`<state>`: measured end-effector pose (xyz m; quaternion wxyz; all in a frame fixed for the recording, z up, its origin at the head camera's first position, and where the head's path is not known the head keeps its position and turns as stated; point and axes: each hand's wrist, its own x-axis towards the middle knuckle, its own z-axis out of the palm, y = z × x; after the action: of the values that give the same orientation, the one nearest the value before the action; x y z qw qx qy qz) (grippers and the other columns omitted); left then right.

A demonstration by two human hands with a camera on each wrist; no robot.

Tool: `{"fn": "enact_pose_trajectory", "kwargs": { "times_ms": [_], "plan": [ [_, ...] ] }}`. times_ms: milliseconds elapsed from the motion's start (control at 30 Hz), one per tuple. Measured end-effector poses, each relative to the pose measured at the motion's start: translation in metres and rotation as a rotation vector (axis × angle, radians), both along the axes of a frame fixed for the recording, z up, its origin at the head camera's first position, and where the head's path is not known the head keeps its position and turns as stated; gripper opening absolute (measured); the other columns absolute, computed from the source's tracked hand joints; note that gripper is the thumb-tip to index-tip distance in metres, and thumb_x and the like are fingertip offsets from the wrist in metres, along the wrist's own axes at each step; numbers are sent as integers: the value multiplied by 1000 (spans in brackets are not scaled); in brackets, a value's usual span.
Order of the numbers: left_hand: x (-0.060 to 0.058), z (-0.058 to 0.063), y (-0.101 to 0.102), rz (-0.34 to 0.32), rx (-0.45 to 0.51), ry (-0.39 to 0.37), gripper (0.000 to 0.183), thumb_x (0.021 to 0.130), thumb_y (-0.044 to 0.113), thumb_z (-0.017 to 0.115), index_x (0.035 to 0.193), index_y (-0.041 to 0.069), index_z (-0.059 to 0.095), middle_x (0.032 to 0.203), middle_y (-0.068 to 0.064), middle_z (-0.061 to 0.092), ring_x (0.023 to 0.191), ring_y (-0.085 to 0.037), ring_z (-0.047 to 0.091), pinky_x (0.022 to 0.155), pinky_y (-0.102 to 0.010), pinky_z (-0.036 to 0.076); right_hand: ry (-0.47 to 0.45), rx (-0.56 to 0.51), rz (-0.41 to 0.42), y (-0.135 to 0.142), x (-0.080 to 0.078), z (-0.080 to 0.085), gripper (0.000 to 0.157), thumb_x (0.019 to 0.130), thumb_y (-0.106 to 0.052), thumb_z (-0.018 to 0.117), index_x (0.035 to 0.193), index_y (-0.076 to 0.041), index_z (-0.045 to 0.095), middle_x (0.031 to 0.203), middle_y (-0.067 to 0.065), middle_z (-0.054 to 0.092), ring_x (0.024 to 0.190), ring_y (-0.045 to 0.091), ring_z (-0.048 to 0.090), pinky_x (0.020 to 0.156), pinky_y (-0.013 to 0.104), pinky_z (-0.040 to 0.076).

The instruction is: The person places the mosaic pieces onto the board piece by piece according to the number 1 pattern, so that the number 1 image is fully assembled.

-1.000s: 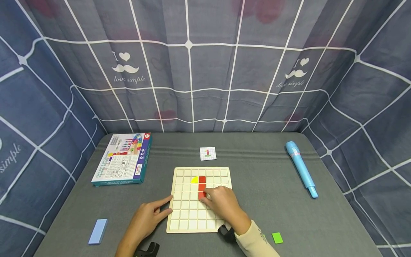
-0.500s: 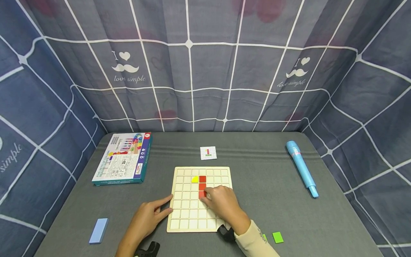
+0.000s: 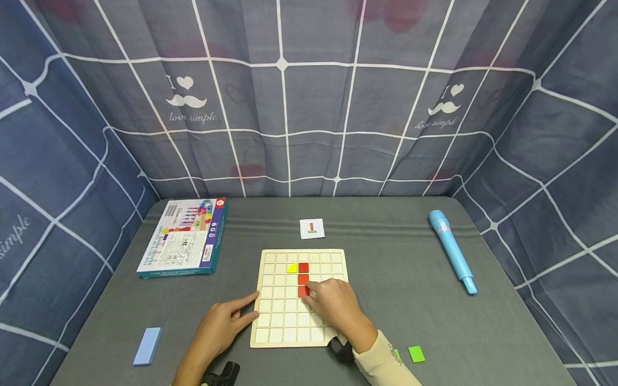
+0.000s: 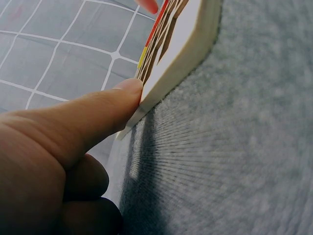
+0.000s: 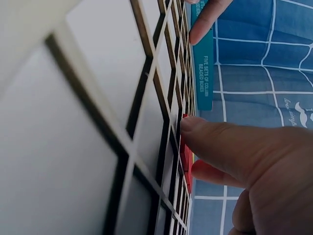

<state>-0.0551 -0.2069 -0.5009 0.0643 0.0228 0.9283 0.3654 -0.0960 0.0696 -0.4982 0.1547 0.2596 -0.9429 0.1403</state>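
A pale wooden grid board point(image 3: 277, 320) lies on the grey table. In one column sit red square tiles, with a yellow piece point(image 3: 292, 268) left of the farthest one. My right hand point(image 3: 340, 308) is over the board, thumb and index finger pinching the nearest red tile point(image 3: 302, 291) in its cell. That thumb point(image 5: 210, 134) rests on the red tile in the right wrist view. My left hand point(image 3: 217, 324) touches the board's left edge with extended thumb and index finger; one fingertip meets the board's rim point(image 4: 168, 73) in the left wrist view.
Behind the board lies a small printed card point(image 3: 311, 229). A flat box point(image 3: 181, 236) is at the back left, and a light-blue strip point(image 3: 147, 346) at front left. To the right are a green tile point(image 3: 416, 354), another green piece point(image 3: 397, 353) partly under the sleeve, and a light-blue tube point(image 3: 452, 252).
Both hands have stayed almost still on the board and the red tile. A corner of a second green piece has come into sight beside the right sleeve.
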Motion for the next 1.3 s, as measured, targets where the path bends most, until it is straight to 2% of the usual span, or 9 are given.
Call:
{"fn": "enact_pose_trajectory", "kwargs": {
  "times_ms": [200, 367, 467, 567, 733, 833, 1000, 1100, 1300],
  "plan": [
    [-1, 0, 0, -1, -5, 4, 47, 89, 34, 81, 134, 31, 70, 52, 10, 37, 47, -3, 24, 47, -22, 21, -20, -46, 4, 10, 3, 7, 16, 84, -31, 85, 94, -19, 81, 78, -4, 75, 63, 15, 70, 51, 36, 49],
    [-3, 0, 0, -10, -2, 1, 47, 89, 35, 80, 134, 32, 70, 52, 9, 38, 47, -3, 24, 47, -22, 22, -46, -92, -14, 32, 9, 21, 22, 84, -28, 86, 101, -16, 82, 88, -2, 78, 70, 16, 73, 56, 40, 54],
    [-5, 1, 0, -19, 8, -1, 47, 90, 35, 80, 135, 32, 69, 52, 9, 38, 47, -4, 24, 48, -23, 22, -35, -109, -26, 46, 13, 31, 23, 82, -27, 87, 101, -16, 82, 86, -2, 78, 68, 15, 71, 57, 40, 53],
    [-3, 1, -3, -14, 19, -10, 47, 90, 35, 79, 135, 31, 69, 52, 8, 39, 46, -4, 24, 48, -23, 23, -53, -128, -32, 56, 19, 40, 24, 81, -27, 88, 102, -16, 82, 67, -10, 69, 55, 4, 58, 53, 33, 48],
    [4, -2, -7, 7, -19, -39, 47, 90, 34, 80, 135, 31, 69, 52, 7, 38, 46, -5, 24, 48, -22, 24, -159, -178, -31, 73, 38, 47, 25, 83, -25, 87, 105, -16, 82, 51, -22, 34, 48, -6, 24, 46, 21, 28],
    [5, -2, -6, 3, -32, -36, 47, 90, 36, 80, 136, 32, 69, 52, 7, 39, 46, -5, 25, 48, -23, 24, -197, -185, -54, 87, 51, 49, 26, 83, -23, 87, 107, -15, 81, 52, -22, 30, 47, -6, 20, 44, 20, 26],
    [2, -1, -2, -9, -30, -23, 47, 90, 37, 79, 136, 33, 68, 52, 8, 38, 47, -5, 24, 49, -22, 23, -315, -133, -165, 112, 74, 55, 27, 82, -24, 88, 107, -16, 82, 51, -20, 30, 46, -4, 22, 44, 21, 26],
    [1, -1, -1, -12, -23, -17, 47, 89, 37, 80, 135, 33, 69, 52, 8, 38, 46, -4, 24, 49, -22, 23, -392, -103, -201, 124, 87, 55, 26, 82, -25, 87, 106, -17, 82, 52, -19, 30, 47, -2, 24, 45, 22, 26],
    [0, 1, -1, -8, -4, -16, 47, 89, 38, 80, 135, 33, 69, 52, 8, 38, 47, -4, 24, 49, -22, 23, -458, -113, -144, 146, 103, 36, 25, 85, -34, 84, 106, -21, 81, 57, -23, 34, 49, -4, 28, 47, 21, 27]
  ]
}}
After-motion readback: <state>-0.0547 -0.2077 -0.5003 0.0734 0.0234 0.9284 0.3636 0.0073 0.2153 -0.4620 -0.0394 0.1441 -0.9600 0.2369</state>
